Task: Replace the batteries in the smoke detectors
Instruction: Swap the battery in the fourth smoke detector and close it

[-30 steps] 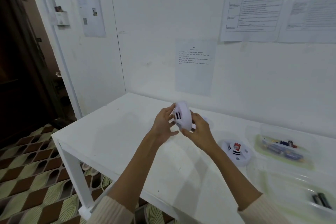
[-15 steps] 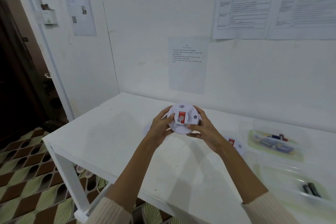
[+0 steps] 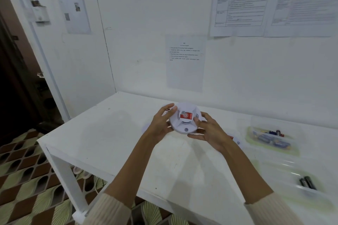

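Observation:
A round white smoke detector with a red label on its face is held above the white table between both hands. My left hand grips its left rim, fingers curled over the top edge. My right hand grips its right rim, thumb on the face beside the red label. A second white detector lies on the table behind my right wrist, mostly hidden. Another white round piece lies behind my left hand.
A clear tray holding several batteries sits at the right. A nearer clear tray holds two dark batteries. Paper sheets hang on the white wall. The table's left edge drops to a patterned floor; a dark doorway is at far left.
The detector has turned from edge-on to face-up, then rotated flat so its red label lies sideways. Both hands shifted slightly round the rim.

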